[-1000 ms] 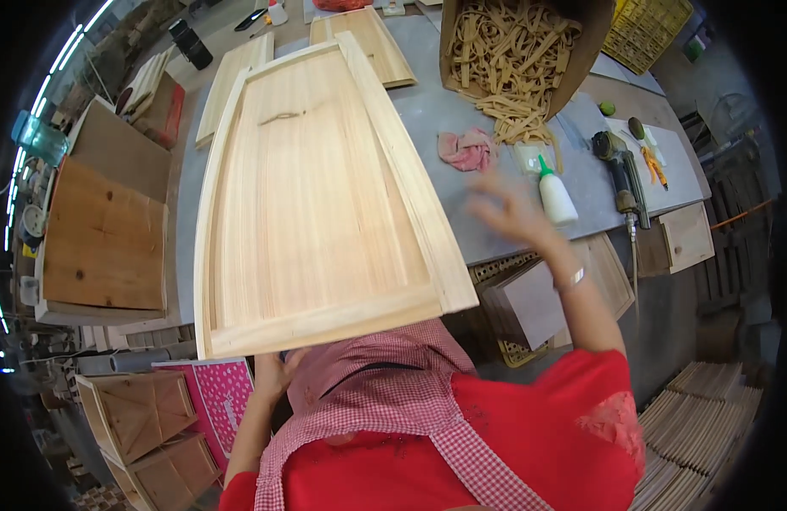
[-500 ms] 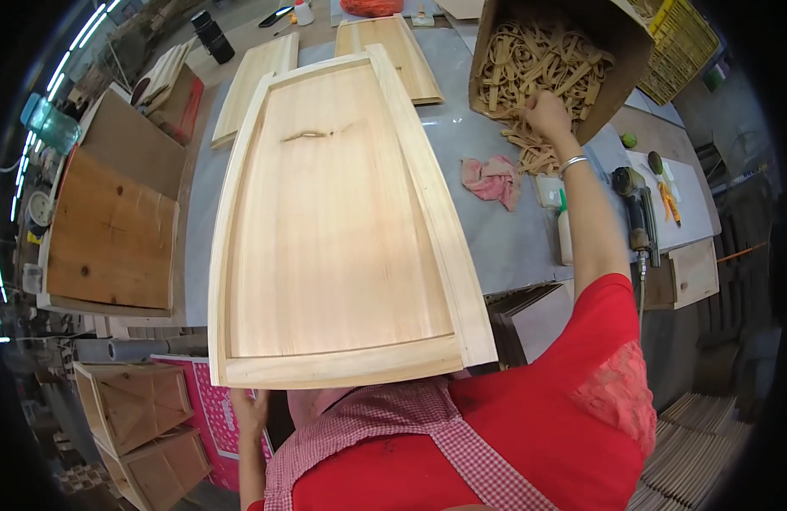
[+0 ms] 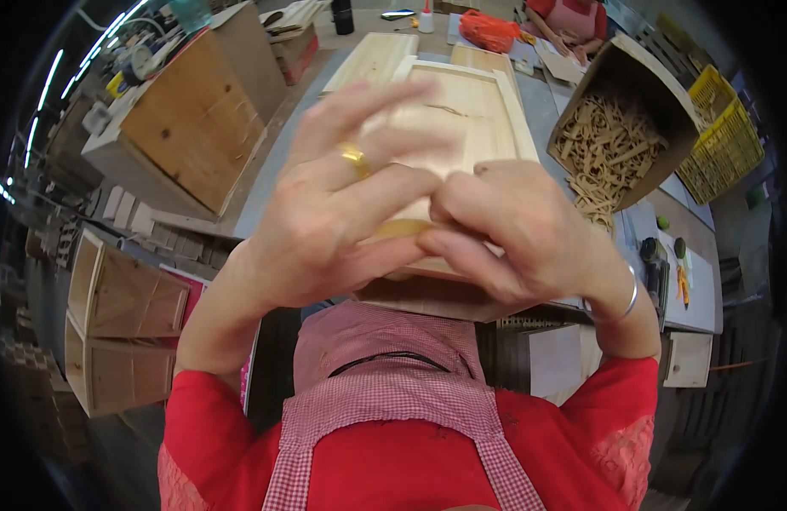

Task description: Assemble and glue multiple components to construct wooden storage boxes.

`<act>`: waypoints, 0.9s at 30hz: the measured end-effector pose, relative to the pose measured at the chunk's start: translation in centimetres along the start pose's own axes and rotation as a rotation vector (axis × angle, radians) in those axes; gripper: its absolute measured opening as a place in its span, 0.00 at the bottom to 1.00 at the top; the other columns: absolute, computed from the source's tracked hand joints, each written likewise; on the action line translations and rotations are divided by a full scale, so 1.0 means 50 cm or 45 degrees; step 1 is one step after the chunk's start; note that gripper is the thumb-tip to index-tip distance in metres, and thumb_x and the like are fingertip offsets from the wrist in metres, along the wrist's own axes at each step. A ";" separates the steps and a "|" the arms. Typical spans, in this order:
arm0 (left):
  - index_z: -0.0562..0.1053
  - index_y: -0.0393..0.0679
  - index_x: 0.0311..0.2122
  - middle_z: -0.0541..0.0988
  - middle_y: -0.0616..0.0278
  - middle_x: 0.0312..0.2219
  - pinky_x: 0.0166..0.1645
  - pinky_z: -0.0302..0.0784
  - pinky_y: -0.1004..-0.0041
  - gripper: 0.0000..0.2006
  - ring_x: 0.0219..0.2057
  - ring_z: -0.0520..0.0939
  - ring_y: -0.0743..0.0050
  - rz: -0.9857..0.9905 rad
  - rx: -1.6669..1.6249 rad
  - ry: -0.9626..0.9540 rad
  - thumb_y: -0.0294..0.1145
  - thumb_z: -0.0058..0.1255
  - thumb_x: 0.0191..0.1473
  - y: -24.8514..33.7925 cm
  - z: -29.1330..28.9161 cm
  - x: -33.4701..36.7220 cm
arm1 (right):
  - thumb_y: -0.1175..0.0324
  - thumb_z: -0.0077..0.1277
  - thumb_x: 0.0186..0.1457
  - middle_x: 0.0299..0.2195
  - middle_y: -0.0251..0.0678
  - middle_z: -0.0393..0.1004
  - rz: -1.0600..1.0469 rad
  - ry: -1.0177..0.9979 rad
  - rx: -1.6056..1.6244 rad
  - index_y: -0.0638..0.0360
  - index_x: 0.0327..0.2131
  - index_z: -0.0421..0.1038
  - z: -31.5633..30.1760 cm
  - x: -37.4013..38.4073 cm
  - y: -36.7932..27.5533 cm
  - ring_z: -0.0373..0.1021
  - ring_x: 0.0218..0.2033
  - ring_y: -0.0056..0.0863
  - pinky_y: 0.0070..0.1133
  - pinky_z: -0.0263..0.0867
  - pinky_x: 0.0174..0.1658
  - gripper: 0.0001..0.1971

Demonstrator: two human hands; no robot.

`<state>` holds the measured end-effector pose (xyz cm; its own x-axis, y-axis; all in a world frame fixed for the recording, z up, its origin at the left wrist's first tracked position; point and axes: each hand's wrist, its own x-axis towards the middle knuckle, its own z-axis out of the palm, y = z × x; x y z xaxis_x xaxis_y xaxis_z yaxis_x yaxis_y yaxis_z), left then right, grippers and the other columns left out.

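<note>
Both my hands are raised close together over a pale framed wooden panel [image 3: 487, 119]. My left hand [image 3: 317, 209], a gold ring on one finger, pinches with thumb and forefinger while its other fingers spread, smeared by motion. A yellowish tan band [image 3: 400, 227] shows as a sliver at this pinch. My right hand [image 3: 521, 221] is closed, fingertips and thumb meeting the left ones at the band; its grip partly hides the band. Several similar tan bands [image 3: 610, 153] fill a tilted cardboard box [image 3: 657, 81] to the right, some spilling from its mouth.
A yellow plastic crate [image 3: 721, 162] stands behind the box. Wooden cabinets [image 3: 189, 128] line the left side. At the back are a red plastic bag [image 3: 487, 31] and another person [image 3: 572, 25]. An orange-handled tool [image 3: 684, 285] lies at right.
My right hand has come back from the box of bands to meet my left hand, which has risen from the panel's near edge. The panel now lies farther off, and the view has shifted.
</note>
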<state>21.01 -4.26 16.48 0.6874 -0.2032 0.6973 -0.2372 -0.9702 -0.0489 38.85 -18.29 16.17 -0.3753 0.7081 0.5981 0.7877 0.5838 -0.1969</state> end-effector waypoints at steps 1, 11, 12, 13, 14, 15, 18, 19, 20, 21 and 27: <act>0.79 0.42 0.29 0.81 0.53 0.37 0.59 0.67 0.54 0.16 0.51 0.77 0.53 0.036 -0.045 -0.121 0.42 0.69 0.41 0.002 -0.009 0.005 | 0.64 0.57 0.53 0.16 0.38 0.66 0.006 0.019 -0.002 0.58 0.28 0.66 -0.006 0.001 -0.013 0.67 0.18 0.41 0.32 0.62 0.23 0.11; 0.65 0.43 0.17 0.69 0.65 0.17 0.54 0.68 0.56 0.14 0.23 0.76 0.68 -0.299 -0.408 -0.241 0.28 0.61 0.43 -0.009 -0.092 -0.162 | 0.63 0.50 0.58 0.17 0.37 0.61 0.239 0.352 -0.377 0.64 0.20 0.67 -0.050 -0.189 -0.054 0.60 0.20 0.31 0.37 0.62 0.43 0.17; 0.64 0.43 0.17 0.70 0.66 0.18 0.55 0.67 0.55 0.14 0.25 0.76 0.67 -0.378 -0.422 -0.192 0.27 0.60 0.43 -0.048 -0.088 -0.187 | 0.63 0.49 0.59 0.17 0.37 0.62 0.389 0.366 -0.378 0.66 0.19 0.65 -0.082 -0.248 -0.031 0.60 0.21 0.31 0.37 0.61 0.46 0.19; 0.63 0.44 0.17 0.69 0.66 0.17 0.57 0.65 0.53 0.14 0.28 0.78 0.67 -0.418 -0.288 -0.173 0.26 0.58 0.41 -0.087 -0.095 -0.223 | 0.63 0.47 0.59 0.17 0.37 0.63 0.534 0.380 -0.372 0.68 0.19 0.63 -0.115 -0.304 -0.013 0.60 0.22 0.30 0.37 0.61 0.50 0.20; 0.63 0.44 0.16 0.67 0.66 0.17 0.59 0.63 0.52 0.13 0.31 0.79 0.66 -0.502 -0.210 -0.190 0.25 0.57 0.42 -0.110 -0.101 -0.248 | 0.65 0.47 0.58 0.18 0.37 0.64 0.628 0.458 -0.355 0.68 0.18 0.62 -0.121 -0.349 -0.005 0.60 0.22 0.30 0.38 0.59 0.52 0.19; 0.61 0.45 0.17 0.68 0.66 0.19 0.58 0.64 0.52 0.15 0.32 0.80 0.66 -0.495 -0.246 -0.210 0.25 0.58 0.42 -0.115 -0.101 -0.274 | 0.67 0.46 0.57 0.18 0.38 0.65 0.717 0.533 -0.336 0.67 0.18 0.60 -0.114 -0.367 -0.005 0.60 0.22 0.29 0.39 0.57 0.54 0.17; 0.61 0.46 0.18 0.67 0.66 0.21 0.58 0.63 0.51 0.17 0.38 0.81 0.64 -0.507 -0.356 -0.334 0.27 0.62 0.41 -0.091 -0.064 -0.334 | 0.78 0.42 0.47 0.21 0.40 0.68 0.716 0.221 -0.173 0.65 0.18 0.59 -0.075 -0.390 -0.061 0.68 0.25 0.34 0.43 0.56 0.56 0.07; 0.62 0.46 0.19 0.68 0.65 0.24 0.58 0.63 0.51 0.17 0.42 0.80 0.63 -0.463 -0.253 -0.368 0.29 0.63 0.42 -0.081 -0.030 -0.368 | 0.78 0.44 0.46 0.22 0.41 0.69 0.747 0.165 -0.222 0.65 0.18 0.60 -0.045 -0.409 -0.058 0.70 0.29 0.36 0.43 0.55 0.56 0.06; 0.63 0.45 0.20 0.69 0.65 0.26 0.59 0.62 0.51 0.16 0.46 0.79 0.63 -0.418 -0.179 -0.440 0.31 0.63 0.42 -0.070 0.014 -0.400 | 0.78 0.45 0.44 0.23 0.42 0.70 0.795 0.109 -0.274 0.65 0.19 0.61 -0.007 -0.438 -0.061 0.73 0.33 0.39 0.43 0.55 0.57 0.05; 0.70 0.46 0.26 0.74 0.63 0.31 0.61 0.60 0.49 0.10 0.52 0.76 0.62 -0.302 -0.031 -0.528 0.32 0.63 0.43 -0.058 0.055 -0.440 | 0.79 0.48 0.41 0.27 0.43 0.73 0.784 0.039 -0.390 0.65 0.20 0.65 0.042 -0.449 -0.055 0.73 0.42 0.43 0.42 0.56 0.58 0.02; 0.75 0.54 0.51 0.72 0.65 0.53 0.66 0.54 0.46 0.22 0.63 0.64 0.63 -0.338 0.272 -0.682 0.35 0.58 0.47 0.008 0.217 -0.609 | 0.70 0.61 0.43 0.33 0.34 0.73 0.676 -0.324 -0.571 0.53 0.27 0.75 0.229 -0.572 -0.011 0.67 0.41 0.38 0.36 0.59 0.50 0.06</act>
<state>7.42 0.14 -12.52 0.9653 0.0641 0.2533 0.0929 -0.9903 -0.1033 43.54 -34.32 -9.71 0.0534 0.9521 0.3010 0.9982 -0.0431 -0.0405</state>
